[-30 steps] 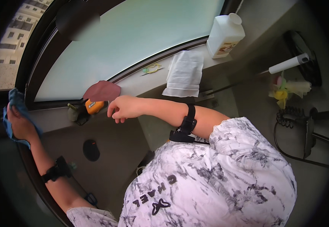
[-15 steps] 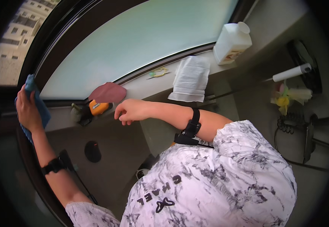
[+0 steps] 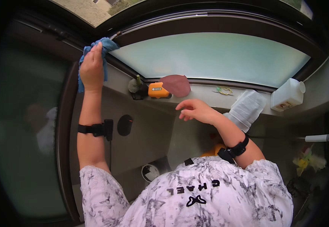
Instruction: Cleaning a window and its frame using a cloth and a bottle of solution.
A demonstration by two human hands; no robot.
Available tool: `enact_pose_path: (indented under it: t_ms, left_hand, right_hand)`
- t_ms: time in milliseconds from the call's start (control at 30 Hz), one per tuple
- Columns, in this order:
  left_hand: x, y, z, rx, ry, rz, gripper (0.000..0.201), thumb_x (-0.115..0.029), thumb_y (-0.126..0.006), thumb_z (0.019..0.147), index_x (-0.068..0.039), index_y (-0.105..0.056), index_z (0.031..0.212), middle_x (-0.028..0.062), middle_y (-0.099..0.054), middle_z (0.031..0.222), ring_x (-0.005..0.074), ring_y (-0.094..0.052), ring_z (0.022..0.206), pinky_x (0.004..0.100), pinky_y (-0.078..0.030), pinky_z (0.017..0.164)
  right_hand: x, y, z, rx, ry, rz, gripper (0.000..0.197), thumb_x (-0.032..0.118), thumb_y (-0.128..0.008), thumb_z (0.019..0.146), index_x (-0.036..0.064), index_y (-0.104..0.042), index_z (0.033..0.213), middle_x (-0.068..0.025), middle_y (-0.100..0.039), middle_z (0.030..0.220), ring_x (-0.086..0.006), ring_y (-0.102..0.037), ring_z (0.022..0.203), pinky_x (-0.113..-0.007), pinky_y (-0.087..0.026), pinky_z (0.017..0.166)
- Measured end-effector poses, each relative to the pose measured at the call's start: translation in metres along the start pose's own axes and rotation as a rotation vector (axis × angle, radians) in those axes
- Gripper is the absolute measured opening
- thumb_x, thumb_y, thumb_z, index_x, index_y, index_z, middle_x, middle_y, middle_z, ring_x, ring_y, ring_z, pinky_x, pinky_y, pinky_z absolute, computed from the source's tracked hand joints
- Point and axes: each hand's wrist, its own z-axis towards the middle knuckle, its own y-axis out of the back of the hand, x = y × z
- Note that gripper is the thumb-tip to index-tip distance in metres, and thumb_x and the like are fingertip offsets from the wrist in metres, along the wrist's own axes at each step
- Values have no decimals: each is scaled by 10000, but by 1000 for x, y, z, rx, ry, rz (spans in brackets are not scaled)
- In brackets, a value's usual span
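Observation:
My left hand [image 3: 91,72] is closed on a blue cloth [image 3: 110,44] up at the left corner of the dark window frame [image 3: 149,28]. The cloth bunches above the fingers and hangs down on both sides of the hand. My right hand [image 3: 197,111] hovers in front of the sill with its fingers loosely bent and apart, holding nothing. Nearest to it on the sill are a dark red flat piece [image 3: 178,86], which looks like cloth, and an orange and black box-shaped thing [image 3: 157,90].
Left of the orange thing stands a small dark item with a green stem [image 3: 136,86]. Along the sill to the right lie a thin yellow-green cord [image 3: 224,90], a white packet [image 3: 247,108] and a white jug [image 3: 288,94]. A dark-framed glass panel [image 3: 28,143] bounds the left.
My view has swung left, so the scene sits further right. My left hand has moved with the cloth to the frame's corner. The right hand still hovers by the sill.

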Motion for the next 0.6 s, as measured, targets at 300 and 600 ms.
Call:
enact_pose_path:
  t_ms: [300, 600]
  left_hand:
    - [-32, 60, -6, -125, 499, -557, 405, 102, -599, 864, -64, -691, 1223, 126, -714, 1186, 273, -686, 1091, 333, -506, 965]
    - [-71, 111, -83, -250, 1368, -1985, 290, -196, -547, 1055, -65, -562, 1314, 112, -622, 1297, 238, -619, 1181, 409, -517, 1023]
  right_hand:
    - [-4, 4, -12, -57, -29, 19, 301, 159, -569, 969, 45, -641, 1237, -61, -731, 994, -120, -670, 833, -278, -532, 786]
    - [2, -17, 17, 49, -41, -26, 306, 184, -556, 982, 47, -633, 1244, -58, -728, 996, -115, -666, 840, -267, -523, 775]
